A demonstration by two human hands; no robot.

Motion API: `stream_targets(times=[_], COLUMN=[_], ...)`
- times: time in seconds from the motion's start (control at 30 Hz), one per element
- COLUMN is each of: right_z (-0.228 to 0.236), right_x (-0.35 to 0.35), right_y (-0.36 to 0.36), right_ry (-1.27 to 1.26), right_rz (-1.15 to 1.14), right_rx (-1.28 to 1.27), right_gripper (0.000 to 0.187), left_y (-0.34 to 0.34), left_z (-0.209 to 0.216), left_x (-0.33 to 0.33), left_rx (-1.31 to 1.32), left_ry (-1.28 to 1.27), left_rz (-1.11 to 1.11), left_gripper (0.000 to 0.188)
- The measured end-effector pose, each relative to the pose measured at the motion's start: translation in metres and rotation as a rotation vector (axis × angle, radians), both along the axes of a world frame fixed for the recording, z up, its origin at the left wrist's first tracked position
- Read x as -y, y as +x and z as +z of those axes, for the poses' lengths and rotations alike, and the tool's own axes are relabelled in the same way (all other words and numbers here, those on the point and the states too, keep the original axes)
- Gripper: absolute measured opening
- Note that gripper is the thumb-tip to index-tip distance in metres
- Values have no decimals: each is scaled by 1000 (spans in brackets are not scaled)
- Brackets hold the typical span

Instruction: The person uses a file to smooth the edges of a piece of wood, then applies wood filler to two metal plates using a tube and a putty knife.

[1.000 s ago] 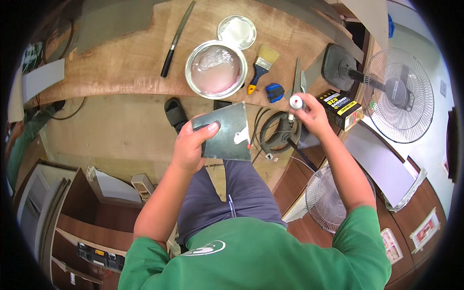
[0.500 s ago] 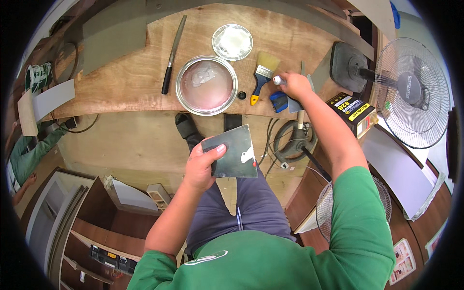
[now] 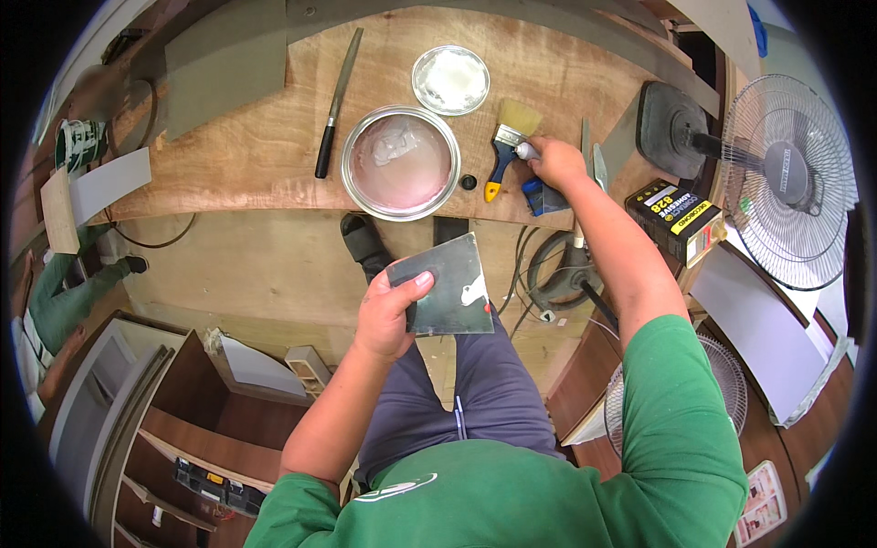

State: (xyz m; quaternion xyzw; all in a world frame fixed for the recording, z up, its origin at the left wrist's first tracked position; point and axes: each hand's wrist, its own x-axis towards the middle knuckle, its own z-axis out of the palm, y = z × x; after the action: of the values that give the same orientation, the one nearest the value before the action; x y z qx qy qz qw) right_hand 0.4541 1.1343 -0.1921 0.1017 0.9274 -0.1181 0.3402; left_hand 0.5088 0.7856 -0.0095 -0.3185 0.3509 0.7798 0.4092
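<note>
My left hand (image 3: pixel 391 315) grips a dark square plate (image 3: pixel 437 294) by its left side, thumb on top. On the plate lie a white dab of paste (image 3: pixel 473 290) and a small red dab (image 3: pixel 487 309). Over the bench, my right hand (image 3: pixel 559 163) is closed round a small white tube (image 3: pixel 526 151), its tip pointing left beside the paintbrush (image 3: pixel 504 155). A small black cap (image 3: pixel 469 182) sits on the bench between the brush and a round open tin (image 3: pixel 347 164) of pinkish-white paste. Below my right hand is a blue and black object (image 3: pixel 533 195).
The tin's lid (image 3: pixel 449 80), smeared white, lies on the wooden bench (image 3: pixel 247 164) near a black-handled file (image 3: pixel 326 146). A black and yellow box (image 3: pixel 674 219) and a fan (image 3: pixel 786 173) stand at right. Another person (image 3: pixel 59 306) is at far left.
My right hand has moved slightly left with the tube, which now overlaps the paintbrush. The whole view has shifted a little. My left hand still holds the plate.
</note>
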Motion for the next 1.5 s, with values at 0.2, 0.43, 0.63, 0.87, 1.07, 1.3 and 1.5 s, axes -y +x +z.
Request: stream_targets(times=[0.2,0.43,0.63,0.87,1.07,1.3,1.5], right_z=[11,99,238,375,439,553,616], right_x=[-12,-29,8,47,62,145,170], right_y=[15,130,168,126,81,57,44], right_ry=[75,-791,-1476,-1749,-2088,-1942,-1628], right_rz=[-263,-1389,-1358,-1176,-979,-687,-343], right_rx=[-112,466,471,-32,46,77,-155], right_gripper=[46,51,35,46,30,37,34], left_y=[1,-17,-38,-35,3,22,20], left_z=[-3,28,116,248,328,382,405], left_x=[3,4,12,30,62,66,72], left_rx=[-9,-51,-205,-376,-511,-652,-758], left_ry=[-10,43,61,-30,-34,-5,-35], left_rz=[21,223,373,480,625,771,837], left_gripper=[31,30,31,30,28,32,36])
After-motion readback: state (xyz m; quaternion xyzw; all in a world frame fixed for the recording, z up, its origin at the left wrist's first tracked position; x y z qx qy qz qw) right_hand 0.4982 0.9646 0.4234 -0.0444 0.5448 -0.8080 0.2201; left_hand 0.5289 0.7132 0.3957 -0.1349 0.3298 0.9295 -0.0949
